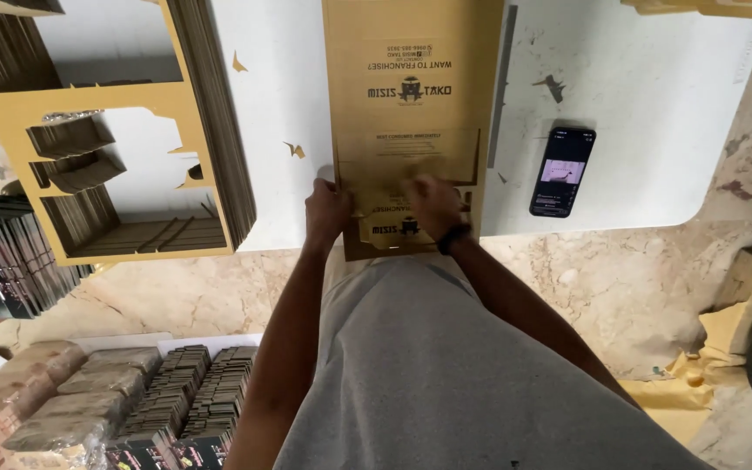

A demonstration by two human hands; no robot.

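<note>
From the head view, I stand at the white surface with both hands on the near end of a tall stack of die-cut brown cardboard sheets that runs away from me across it. My left hand curls over the stack's near left corner, its grip closed around the edge of the top sheet. My right hand is blurred; it presses down on the printed panel near the sheet's lower middle, fingers bent, and I cannot tell whether its grip pinches a piece or only pushes.

Judging by the jagged opening around that panel, the cut shape in the top sheet is partly loosened but not yet free, so this sheet is in mid-work and the stack below looks untouched.

To my left on the surface lies a pile of spent cardboard frames with their shapes already out, which suggests a fair share is done. Lower left, on the floor side, bundles of flat pieces sit in rows. A black phone rests to the right of the stack, well apart from my hands.
</note>
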